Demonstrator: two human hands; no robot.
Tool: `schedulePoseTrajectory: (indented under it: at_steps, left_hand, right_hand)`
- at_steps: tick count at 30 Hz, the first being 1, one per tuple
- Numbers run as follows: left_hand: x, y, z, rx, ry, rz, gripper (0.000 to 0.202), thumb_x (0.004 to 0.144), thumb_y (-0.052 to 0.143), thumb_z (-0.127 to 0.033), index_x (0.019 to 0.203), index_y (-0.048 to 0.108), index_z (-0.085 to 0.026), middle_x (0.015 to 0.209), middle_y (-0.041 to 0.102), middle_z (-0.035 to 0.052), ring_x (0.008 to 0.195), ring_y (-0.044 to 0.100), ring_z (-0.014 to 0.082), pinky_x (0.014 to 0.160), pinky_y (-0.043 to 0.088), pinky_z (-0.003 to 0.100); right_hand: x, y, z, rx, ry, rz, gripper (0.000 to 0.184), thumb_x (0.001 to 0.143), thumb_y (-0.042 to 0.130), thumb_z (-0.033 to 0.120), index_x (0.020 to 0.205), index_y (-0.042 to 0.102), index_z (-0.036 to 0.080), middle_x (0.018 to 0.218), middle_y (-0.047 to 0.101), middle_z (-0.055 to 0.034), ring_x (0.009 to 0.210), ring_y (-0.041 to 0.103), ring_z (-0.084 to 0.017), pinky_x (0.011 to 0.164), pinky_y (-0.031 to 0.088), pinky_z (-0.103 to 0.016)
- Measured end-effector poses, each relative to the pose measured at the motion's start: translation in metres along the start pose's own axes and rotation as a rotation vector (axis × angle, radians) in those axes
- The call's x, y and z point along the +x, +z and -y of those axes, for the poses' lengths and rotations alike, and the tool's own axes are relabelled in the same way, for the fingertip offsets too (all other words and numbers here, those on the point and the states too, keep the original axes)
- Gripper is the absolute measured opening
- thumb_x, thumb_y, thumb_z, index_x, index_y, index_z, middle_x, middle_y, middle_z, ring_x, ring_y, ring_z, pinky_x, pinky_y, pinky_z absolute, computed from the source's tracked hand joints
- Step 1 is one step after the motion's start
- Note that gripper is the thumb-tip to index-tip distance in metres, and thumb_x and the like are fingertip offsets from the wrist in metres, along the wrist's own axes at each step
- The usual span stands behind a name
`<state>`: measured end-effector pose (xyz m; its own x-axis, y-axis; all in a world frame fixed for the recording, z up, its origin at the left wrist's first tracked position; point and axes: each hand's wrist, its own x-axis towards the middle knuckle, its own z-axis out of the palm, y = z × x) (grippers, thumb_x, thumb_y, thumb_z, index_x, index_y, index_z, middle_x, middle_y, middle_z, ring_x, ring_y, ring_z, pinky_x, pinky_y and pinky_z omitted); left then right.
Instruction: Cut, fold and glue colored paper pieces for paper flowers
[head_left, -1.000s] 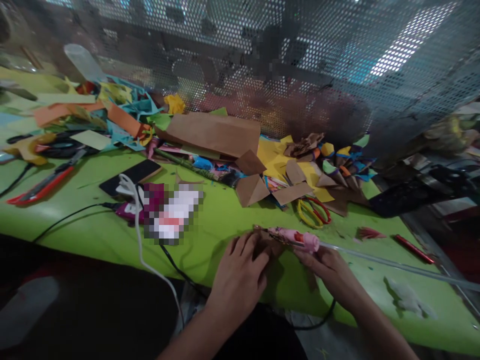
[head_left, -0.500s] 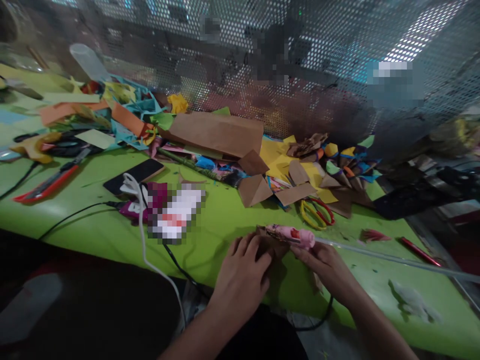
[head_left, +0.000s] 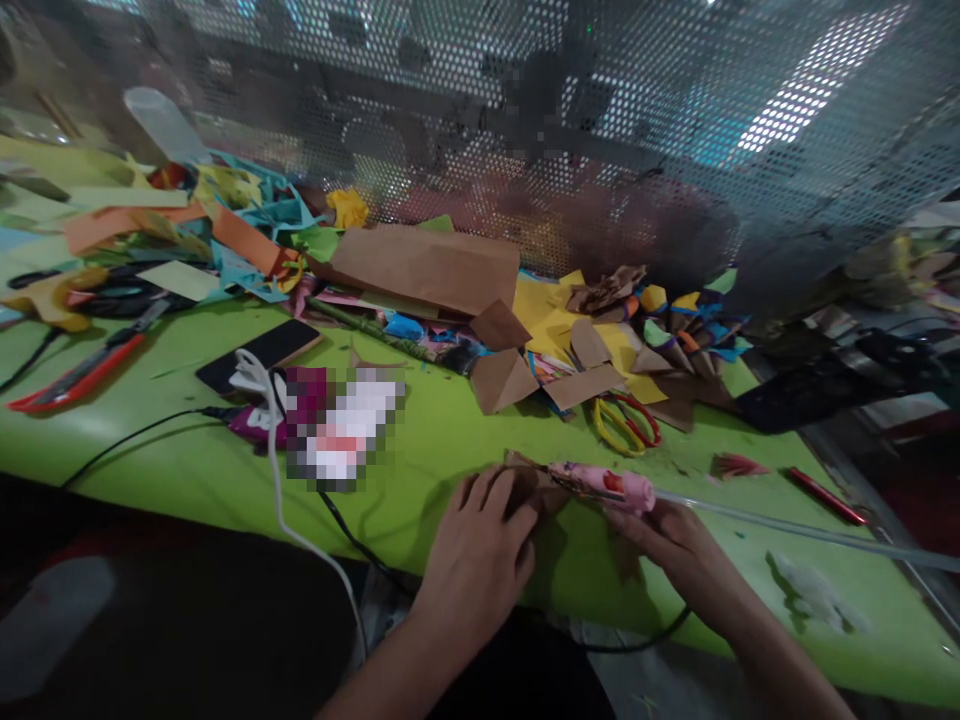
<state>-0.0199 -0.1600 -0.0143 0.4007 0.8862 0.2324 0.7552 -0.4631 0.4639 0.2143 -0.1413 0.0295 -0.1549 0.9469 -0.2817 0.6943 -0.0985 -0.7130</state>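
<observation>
Glue gun [head_left: 604, 483] in R grip [head_left: 667, 540]; brn paper [head_left: 553, 497] at L grip [head_left: 478, 540].

Dim light leaves soft shadows on the green table [head_left: 442, 410]; 1 bright patch [head_left: 825, 85] glares through the mesh screen [head_left: 465, 115].

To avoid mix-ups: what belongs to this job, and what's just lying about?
In use, apparently:
pink glue gun, in right grip
clear rod, at its back
brown paper, at left grip

Lying about:
red-handled tool
dark phone
yellow-and-red scissors
</observation>
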Motion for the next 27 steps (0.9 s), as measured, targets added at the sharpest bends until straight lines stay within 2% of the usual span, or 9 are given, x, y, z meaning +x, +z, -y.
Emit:
schedulePoseTrajectory:
  at_steps: [2, 4, 8, 16, 19, 23, 27]
  left_hand:
    - [0.000, 0.000, 0.000, 0.005, -0.002, -0.004, 0.033, 0.090, 0.055, -0.021, 0.122, 0.057, -0.026, 0.133, 0.051, 0.0071, 0.131, 0.042, 0.0281, 0.108, 0.036, 0.050]
    - [0.000, 0.000, 0.000, 0.009, -0.001, -0.008, 0.030, 0.092, 0.053, -0.022, 0.122, 0.057, -0.026, 0.132, 0.052, 0.0069, 0.130, 0.042, 0.0277, 0.108, 0.037, 0.049]
    - [0.000, 0.001, 0.000, 0.019, 0.001, 0.002, 0.033, 0.093, 0.052, -0.024, 0.125, 0.056, -0.027, 0.135, 0.051, 0.0068, 0.131, 0.041, 0.0278, 0.108, 0.037, 0.049]
    - [-0.001, 0.004, 0.002, 0.063, 0.014, -0.037, 0.029, 0.094, 0.052, -0.026, 0.122, 0.059, -0.027, 0.135, 0.052, 0.0074, 0.127, 0.045, 0.0295, 0.105, 0.040, 0.051]
    - [-0.002, 0.003, 0.002, 0.073, 0.012, -0.042, 0.028, 0.093, 0.053, -0.025, 0.121, 0.060, -0.027, 0.134, 0.053, 0.0071, 0.127, 0.046, 0.0289, 0.105, 0.040, 0.051]
    - [-0.002, 0.004, 0.002, 0.082, 0.014, -0.042, 0.029, 0.092, 0.054, -0.024, 0.120, 0.061, -0.027, 0.134, 0.054, 0.0068, 0.127, 0.046, 0.0286, 0.106, 0.040, 0.051]
    - [-0.001, 0.005, 0.003, 0.096, 0.011, -0.071, 0.030, 0.092, 0.055, -0.023, 0.120, 0.062, -0.029, 0.132, 0.055, 0.0067, 0.125, 0.048, 0.0294, 0.103, 0.043, 0.052]
  right_hand:
    - [-0.004, -0.003, -0.005, -0.047, 0.002, -0.019, 0.050, 0.088, 0.048, 0.061, 0.068, 0.065, 0.019, 0.063, 0.061, -0.0027, 0.061, 0.055, -0.019, 0.058, 0.040, -0.029]
    - [-0.007, -0.006, -0.009, -0.098, 0.006, -0.039, 0.053, 0.088, 0.048, 0.062, 0.061, 0.063, 0.019, 0.063, 0.060, -0.0037, 0.063, 0.054, -0.019, 0.059, 0.039, -0.029]
    - [-0.014, -0.012, -0.017, -0.122, 0.011, -0.020, 0.055, 0.089, 0.045, 0.062, 0.065, 0.069, 0.019, 0.067, 0.063, -0.0046, 0.066, 0.055, -0.020, 0.061, 0.039, -0.029]
    - [-0.023, -0.017, -0.029, -0.091, 0.014, -0.136, 0.049, 0.085, 0.051, 0.062, 0.075, 0.071, 0.018, 0.070, 0.065, -0.0039, 0.068, 0.057, -0.021, 0.061, 0.044, -0.029]
    - [-0.026, -0.017, -0.031, -0.024, 0.014, -0.153, 0.048, 0.084, 0.053, 0.062, 0.079, 0.073, 0.019, 0.066, 0.062, -0.0026, 0.060, 0.053, -0.018, 0.054, 0.040, -0.027]
    - [-0.029, -0.020, -0.031, 0.106, 0.101, -0.226, 0.049, 0.079, 0.058, 0.065, 0.077, 0.071, 0.018, 0.054, 0.051, 0.0010, 0.051, 0.042, -0.014, 0.046, 0.032, -0.026]
    - [-0.027, -0.028, -0.028, 0.294, 0.136, -0.327, 0.055, 0.072, 0.063, 0.069, 0.080, 0.071, 0.015, 0.060, 0.058, -0.0014, 0.052, 0.044, -0.013, 0.047, 0.034, -0.026]
